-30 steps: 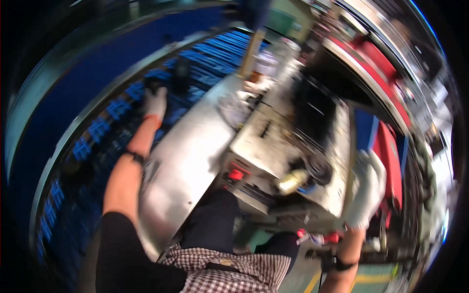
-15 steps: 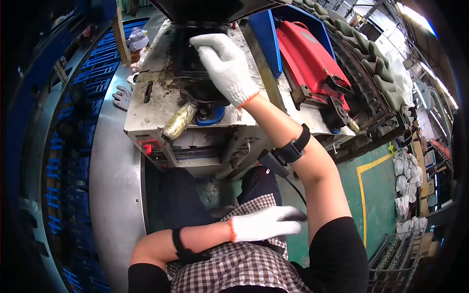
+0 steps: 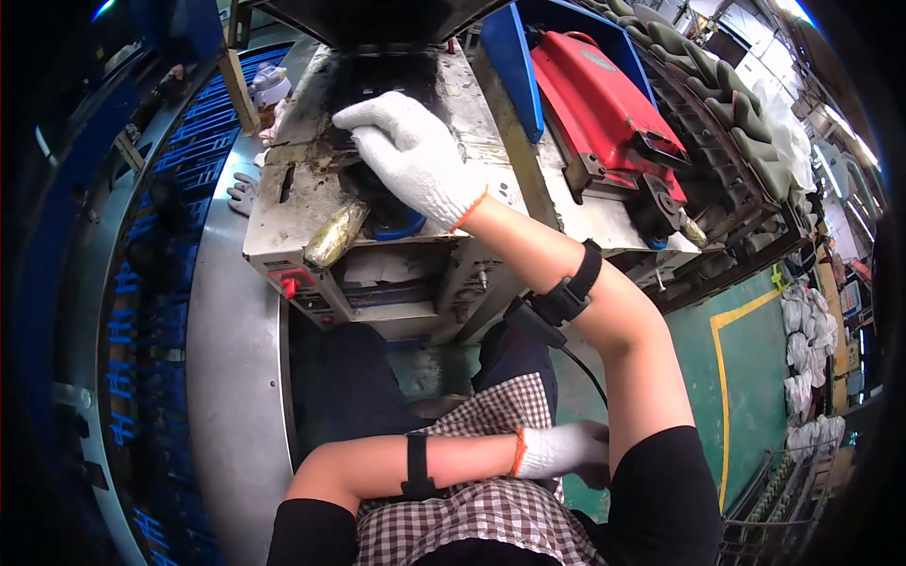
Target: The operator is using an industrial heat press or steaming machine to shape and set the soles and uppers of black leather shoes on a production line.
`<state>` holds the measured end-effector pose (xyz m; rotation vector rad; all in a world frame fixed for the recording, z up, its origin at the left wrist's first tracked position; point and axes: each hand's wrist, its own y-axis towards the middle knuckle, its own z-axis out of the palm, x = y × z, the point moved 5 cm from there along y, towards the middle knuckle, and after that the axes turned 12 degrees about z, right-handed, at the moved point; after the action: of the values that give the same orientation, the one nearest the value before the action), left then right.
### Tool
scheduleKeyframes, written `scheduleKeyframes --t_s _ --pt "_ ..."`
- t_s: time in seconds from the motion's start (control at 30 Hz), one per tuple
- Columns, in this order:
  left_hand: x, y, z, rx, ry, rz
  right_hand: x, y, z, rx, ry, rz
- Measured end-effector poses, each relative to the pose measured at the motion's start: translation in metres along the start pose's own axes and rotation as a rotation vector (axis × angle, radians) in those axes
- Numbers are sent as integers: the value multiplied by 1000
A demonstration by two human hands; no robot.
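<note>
My right hand (image 3: 411, 160), in a white knit glove with an orange cuff, is over the stained white bench-top machine (image 3: 307, 189). Its fingers are curled together towards the thumb; whatever they hold, if anything, is hidden. Below the hand, a black machine part (image 3: 363, 184) and its blue base (image 3: 396, 226) show partly. A crumpled yellowish, shiny wrapped bundle (image 3: 337, 234) lies near the machine's front edge. My left hand (image 3: 562, 450), gloved alike, reaches across my checked apron (image 3: 472, 514) to the right; its fingers are blurred and partly behind my right arm.
A raised black lid (image 3: 377, 21) hangs over the machine's back. On the right stands a red-covered unit (image 3: 609, 108) in a blue guard (image 3: 514, 66), beside a row of grey-green shaped pieces (image 3: 746, 123). At left, a grey glove (image 3: 243, 193) lies on a metal counter (image 3: 231, 349).
My right hand has come nearer to me and slightly left, covering more of the black part. My left hand has moved right, partly behind my right arm. The view has shifted slightly.
</note>
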<state>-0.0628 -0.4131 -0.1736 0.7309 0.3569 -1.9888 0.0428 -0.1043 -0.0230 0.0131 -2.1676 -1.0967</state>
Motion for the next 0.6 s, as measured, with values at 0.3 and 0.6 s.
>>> scheduleKeyframes --t_s 0.3,0.6 --pt "98 67 -42 375 1357 256 18 1 -1 21 78 -23" --pt "9 62 -48 -141 1158 303 20 10 -12 26 104 -20"
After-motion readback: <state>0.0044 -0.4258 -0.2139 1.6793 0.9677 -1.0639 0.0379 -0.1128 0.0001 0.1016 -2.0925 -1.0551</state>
